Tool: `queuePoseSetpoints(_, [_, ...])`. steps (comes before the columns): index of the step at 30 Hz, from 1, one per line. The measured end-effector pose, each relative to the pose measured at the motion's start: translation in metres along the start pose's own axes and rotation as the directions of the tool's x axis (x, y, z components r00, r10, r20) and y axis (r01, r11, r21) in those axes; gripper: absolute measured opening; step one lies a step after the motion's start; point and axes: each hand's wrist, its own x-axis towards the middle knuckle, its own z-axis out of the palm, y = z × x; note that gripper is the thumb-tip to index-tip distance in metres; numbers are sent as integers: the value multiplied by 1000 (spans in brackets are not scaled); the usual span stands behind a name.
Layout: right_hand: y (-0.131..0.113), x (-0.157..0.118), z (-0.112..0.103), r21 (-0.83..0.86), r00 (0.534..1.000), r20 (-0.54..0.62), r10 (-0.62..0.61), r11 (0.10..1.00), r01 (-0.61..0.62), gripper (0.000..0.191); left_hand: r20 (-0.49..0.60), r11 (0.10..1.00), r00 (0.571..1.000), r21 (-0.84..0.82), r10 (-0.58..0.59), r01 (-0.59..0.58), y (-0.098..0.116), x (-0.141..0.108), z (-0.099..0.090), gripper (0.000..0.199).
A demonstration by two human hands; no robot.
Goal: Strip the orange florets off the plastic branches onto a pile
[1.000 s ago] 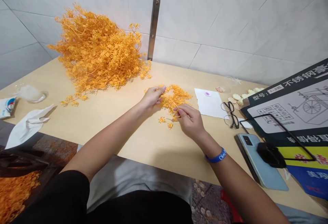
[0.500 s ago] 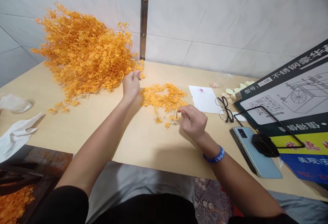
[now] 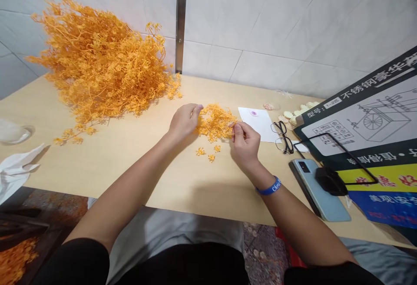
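A small heap of orange plastic flower pieces (image 3: 215, 122) lies mid-table, between my two hands. At its left edge is my left hand (image 3: 186, 122), fingers pressed together; anything in them is too small to make out. My right hand (image 3: 245, 141), with a blue wristband (image 3: 270, 187), is closed in a pinch at the heap's right edge, on what looks like an orange piece. Several loose orange pieces (image 3: 211, 158) lie just in front of the heap. A big pile of orange branched sprays (image 3: 104, 63) stands at the back left.
White paper (image 3: 259, 124), glasses (image 3: 284, 137), a light blue phone (image 3: 325, 193) with a black stand and a large printed box (image 3: 368, 120) are on the right. A crumpled tissue (image 3: 18, 172) lies at the left edge. Tiled wall (image 3: 260, 20) behind.
My left hand has moved from beside the big pile to the heap's left edge. My right hand has moved up against the heap. The view has shifted slightly.
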Motion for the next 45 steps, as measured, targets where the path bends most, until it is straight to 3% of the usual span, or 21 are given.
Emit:
queuePoseSetpoints(3, [-5, -2, 1, -1, 1000, 2, -28, 1000, 28, 29, -6, 963, 996, -256, -89, 85, 10, -3, 6, 38])
queuePoseSetpoints(5, [-10, -3, 3, -22, 996, 8, -92, 996, 92, 27, 101, 852, 964, -452, -245, 264, 21, -5, 8, 42])
queuePoseSetpoints(7, [-15, -5, 4, -43, 985, 31, -168, 985, 170, 25, 273, 698, 897, -564, -348, 442, 33, -8, 10, 46])
queuePoseSetpoints(8, [-17, -6, 5, -45, 977, 57, -203, 978, 206, 24, 332, 639, 869, -589, -366, 495, 38, -9, 10, 46])
queuePoseSetpoints(10, [-21, -8, 7, -26, 952, 154, -264, 962, 271, 22, 348, 594, 857, -618, -381, 515, 44, -10, 11, 39])
queuePoseSetpoints(12, [-26, -11, 7, -9, 918, 256, -303, 949, 316, 21, 247, 633, 879, -617, -407, 467, 42, -8, 11, 32])
queuePoseSetpoints(15, [-36, -15, 6, -16, 878, 343, -334, 932, 362, 25, 40, 788, 920, -502, -391, 357, 29, -3, 8, 38])
queuePoseSetpoints(18, [-46, -19, 4, -21, 838, 384, -387, 904, 427, 29, -128, 962, 973, -218, -192, 161, 15, 5, 0, 44])
queuePoseSetpoints(21, [-49, -21, 4, -36, 819, 347, -457, 866, 499, 27, -152, 998, 986, -29, -68, 64, 8, 10, -9, 45])
queuePoseSetpoints(25, [-46, -20, 7, -50, 809, 285, -514, 835, 548, 25, -101, 986, 985, -100, -140, 130, 8, 15, -9, 44])
queuePoseSetpoints(29, [-45, -19, 6, -61, 800, 270, -536, 820, 569, 24, -113, 961, 972, -212, -205, 178, 13, 21, -5, 43])
queuePoseSetpoints(31, [-47, -23, 3, -55, 778, 251, -576, 794, 606, 22, -176, 947, 953, -251, -246, 198, 9, 26, -13, 42])
queuePoseSetpoints(33, [-50, -27, -1, -31, 722, 229, -653, 736, 676, 20, -312, 923, 889, -299, -334, 242, 1, 33, -29, 42])
queuePoseSetpoints(35, [-51, -30, -3, 15, 690, 201, -695, 707, 707, 19, -474, 909, 787, -326, -394, 259, -9, 37, -48, 42])
queuePoseSetpoints(36, [-49, -30, -3, 35, 712, 184, -678, 728, 684, 19, -526, 920, 765, -315, -373, 232, -13, 38, -54, 42])
queuePoseSetpoints(37, [-47, -29, -2, 48, 758, 165, -631, 773, 633, 19, -542, 938, 777, -297, -320, 179, -15, 37, -57, 42])
queuePoseSetpoints(38, [-44, -26, 0, 55, 815, 144, -561, 827, 560, 18, -485, 937, 825, -318, -291, 143, -16, 36, -56, 39])
queuePoseSetpoints(40, [-34, -19, 4, 54, 916, 112, -385, 923, 381, 19, -258, 884, 921, -441, -292, 157, -13, 30, -45, 34])
queuePoseSetpoints(41, [-28, -15, 5, 57, 952, 100, -288, 957, 283, 20, -147, 853, 948, -491, -282, 178, -10, 27, -37, 30])
queuePoseSetpoints(43, [-17, -9, 7, 105, 992, 85, -92, 991, 83, 23, 21, 806, 967, -548, -254, 224, -4, 20, -21, 23])
queuePoseSetpoints(45, [-8, -6, 8, 183, 994, 87, 65, 980, -80, 26, 111, 792, 969, -560, -222, 246, 1, 14, -12, 16])
